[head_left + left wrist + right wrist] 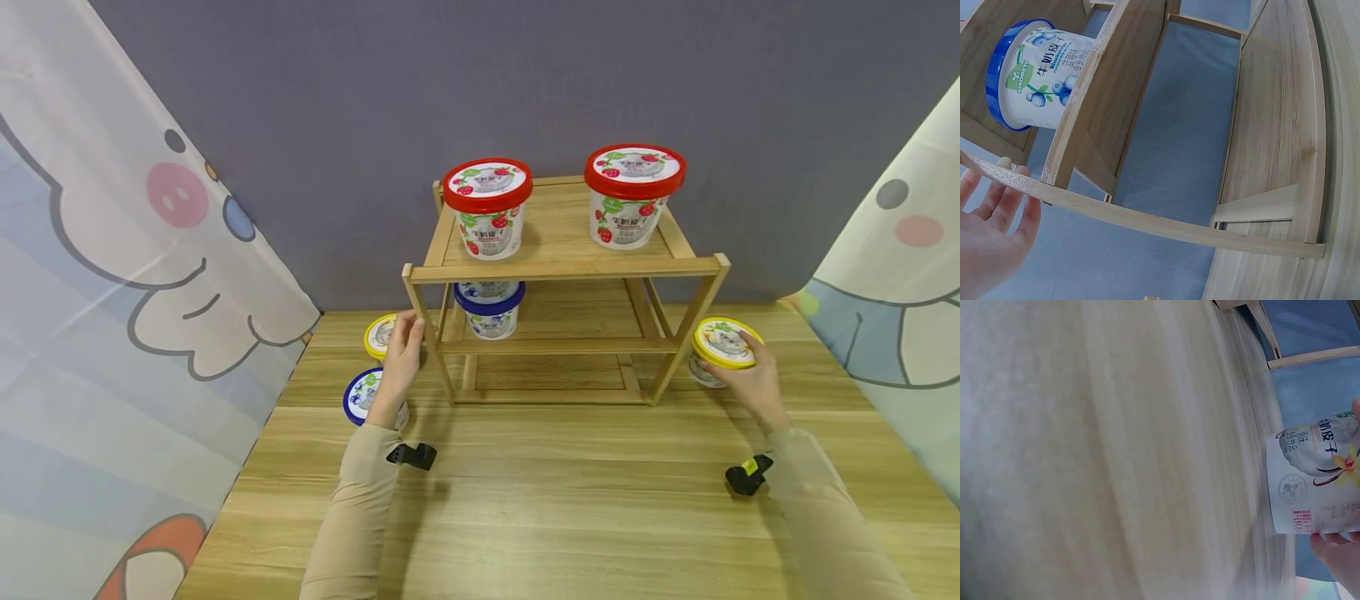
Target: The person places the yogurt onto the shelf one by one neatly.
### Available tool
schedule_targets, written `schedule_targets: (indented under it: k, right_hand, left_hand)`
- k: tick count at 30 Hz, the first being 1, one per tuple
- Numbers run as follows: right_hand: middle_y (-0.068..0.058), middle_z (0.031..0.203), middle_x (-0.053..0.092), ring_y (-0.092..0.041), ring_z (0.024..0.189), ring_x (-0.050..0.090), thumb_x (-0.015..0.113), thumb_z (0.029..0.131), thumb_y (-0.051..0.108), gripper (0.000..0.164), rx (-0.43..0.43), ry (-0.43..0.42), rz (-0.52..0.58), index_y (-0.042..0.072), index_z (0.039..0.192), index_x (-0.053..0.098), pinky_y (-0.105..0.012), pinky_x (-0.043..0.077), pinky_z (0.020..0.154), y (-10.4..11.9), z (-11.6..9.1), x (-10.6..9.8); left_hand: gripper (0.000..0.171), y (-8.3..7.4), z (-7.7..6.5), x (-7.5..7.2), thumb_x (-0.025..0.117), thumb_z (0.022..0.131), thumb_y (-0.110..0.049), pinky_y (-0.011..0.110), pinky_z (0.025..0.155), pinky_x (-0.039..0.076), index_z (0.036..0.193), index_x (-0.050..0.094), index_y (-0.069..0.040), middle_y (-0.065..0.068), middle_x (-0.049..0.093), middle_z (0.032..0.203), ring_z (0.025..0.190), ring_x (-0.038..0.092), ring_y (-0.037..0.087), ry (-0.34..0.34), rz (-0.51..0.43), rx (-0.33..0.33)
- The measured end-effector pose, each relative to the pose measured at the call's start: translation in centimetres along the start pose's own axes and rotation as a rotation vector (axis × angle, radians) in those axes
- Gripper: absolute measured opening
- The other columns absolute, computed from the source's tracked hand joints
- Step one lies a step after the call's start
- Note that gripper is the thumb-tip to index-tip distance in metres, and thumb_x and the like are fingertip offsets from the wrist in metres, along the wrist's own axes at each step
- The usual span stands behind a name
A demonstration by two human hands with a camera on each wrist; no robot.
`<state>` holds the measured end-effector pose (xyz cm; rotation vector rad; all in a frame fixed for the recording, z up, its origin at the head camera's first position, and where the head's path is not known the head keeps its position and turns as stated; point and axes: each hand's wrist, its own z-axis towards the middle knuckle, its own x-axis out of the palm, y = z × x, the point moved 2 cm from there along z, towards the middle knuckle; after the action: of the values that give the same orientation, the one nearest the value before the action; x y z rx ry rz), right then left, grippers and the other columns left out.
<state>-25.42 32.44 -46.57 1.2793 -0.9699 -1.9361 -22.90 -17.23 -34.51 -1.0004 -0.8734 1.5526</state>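
Observation:
My left hand is at the shelf's left front post, its fingers fairly straight and their tips right at the wood. In the left wrist view the fingers overlap that post near the blue-lidded tub on the middle tier. Beside this hand, a yellow-lidded tub and a blue-lidded tub stand on the table, partly hidden. Right of the shelf, my right hand grips a yellow-lidded ice cream tub, fingers around its side. Its vanilla-flower label shows in the right wrist view.
A three-tier wooden shelf stands on the wood-grain table. Two red-lidded tubs, one left and one right, sit on its top tier. Behind is a grey backdrop; cartoon-print curtains flank both sides.

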Motion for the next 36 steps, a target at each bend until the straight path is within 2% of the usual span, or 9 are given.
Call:
schedule_targets:
  k: [5, 7, 11, 13, 21, 27, 30, 33, 36]
  right_hand:
    - [-0.028, 0.133, 0.028, -0.036, 0.116, 0.03, 0.069, 0.075, 0.011, 0.076, 0.028, -0.04, 0.039, -0.001, 0.137, 0.026, -0.018, 0.025, 0.092, 0.1, -0.3, 0.0]
    - [-0.027, 0.135, 0.027, -0.035, 0.118, 0.029, 0.069, 0.075, 0.011, 0.076, 0.044, -0.057, 0.049, -0.001, 0.137, 0.027, -0.021, 0.026, 0.095, 0.2, -0.5, -0.1]
    - [-0.027, 0.137, 0.023, -0.038, 0.12, 0.025, 0.069, 0.076, 0.014, 0.077, 0.07, -0.066, 0.037, -0.001, 0.137, 0.026, -0.034, 0.022, 0.101, 0.3, -0.6, -0.5]
    - [-0.028, 0.136, 0.024, -0.041, 0.12, 0.025, 0.07, 0.075, 0.014, 0.077, 0.071, -0.07, 0.025, -0.001, 0.137, 0.026, -0.041, 0.021, 0.101, 0.5, -0.5, -0.7]
    - [-0.031, 0.132, 0.028, -0.042, 0.117, 0.026, 0.07, 0.074, 0.013, 0.077, 0.058, -0.095, -0.008, -0.001, 0.136, 0.028, -0.045, 0.022, 0.1, 1.9, -0.9, -1.8]
    - [-0.028, 0.13, 0.033, -0.035, 0.113, 0.033, 0.071, 0.072, 0.011, 0.075, 0.004, -0.116, -0.044, 0.0, 0.135, 0.031, -0.017, 0.027, 0.091, 3.5, -1.3, -2.6]
    - [-0.028, 0.128, 0.036, -0.031, 0.112, 0.036, 0.072, 0.071, 0.011, 0.075, -0.027, -0.125, -0.061, -0.001, 0.134, 0.033, -0.012, 0.027, 0.086, 4.4, -1.4, -3.0]
    - [-0.027, 0.129, 0.034, -0.032, 0.114, 0.034, 0.072, 0.071, 0.012, 0.076, -0.028, -0.117, -0.073, 0.001, 0.135, 0.032, -0.013, 0.026, 0.088, 5.2, -1.8, -3.4]
    - [-0.028, 0.132, 0.028, -0.036, 0.117, 0.027, 0.071, 0.073, 0.015, 0.078, -0.014, -0.093, -0.07, 0.002, 0.137, 0.029, -0.023, 0.025, 0.095, 6.0, -2.1, -3.9]
  left_hand:
    - [0.022, 0.1, 0.1, 0.0, 0.033, 0.096, -0.003, 0.026, 0.078, 0.04, 0.111, 0.039, 0.012, 0.028, 0.048, 0.099, 0.085, 0.048, 0.01, 0.001, 0.003, 0.003]
    - [0.023, 0.8, 0.2, -0.1, 0.033, 0.096, -0.005, 0.024, 0.078, 0.04, 0.112, 0.039, 0.011, 0.026, 0.049, 0.099, 0.085, 0.049, 0.01, 0.003, -0.001, 0.006]
    - [0.025, 2.3, 0.5, -0.3, 0.034, 0.096, -0.01, 0.021, 0.078, 0.039, 0.113, 0.04, 0.008, 0.026, 0.049, 0.101, 0.086, 0.048, 0.006, 0.008, -0.013, 0.014]
    - [0.026, 2.4, 0.5, -0.4, 0.034, 0.096, -0.01, 0.021, 0.078, 0.039, 0.114, 0.04, 0.008, 0.028, 0.049, 0.102, 0.086, 0.048, 0.006, 0.009, -0.014, 0.015]
    - [0.023, -0.4, -0.1, 0.1, 0.033, 0.095, -0.002, 0.027, 0.079, 0.04, 0.111, 0.039, 0.013, 0.029, 0.048, 0.099, 0.086, 0.048, 0.016, 0.0, 0.006, 0.0]
    - [0.022, -0.4, -0.1, 0.1, 0.033, 0.095, -0.001, 0.025, 0.077, 0.04, 0.111, 0.039, 0.013, 0.03, 0.048, 0.099, 0.085, 0.048, 0.012, 0.001, -0.004, 0.005]
    - [0.022, -0.5, -0.1, 0.1, 0.033, 0.095, -0.002, 0.022, 0.077, 0.038, 0.111, 0.039, 0.013, 0.029, 0.047, 0.099, 0.086, 0.046, 0.017, 0.0, 0.004, 0.0]
    - [0.022, -0.6, -0.2, 0.0, 0.032, 0.096, -0.002, 0.022, 0.077, 0.038, 0.111, 0.038, 0.012, 0.029, 0.047, 0.1, 0.087, 0.046, 0.019, -0.001, 0.018, -0.002]
    - [0.022, -0.6, -0.2, 0.0, 0.032, 0.096, -0.002, 0.026, 0.079, 0.039, 0.111, 0.038, 0.013, 0.029, 0.047, 0.1, 0.087, 0.046, 0.018, -0.001, 0.019, -0.005]
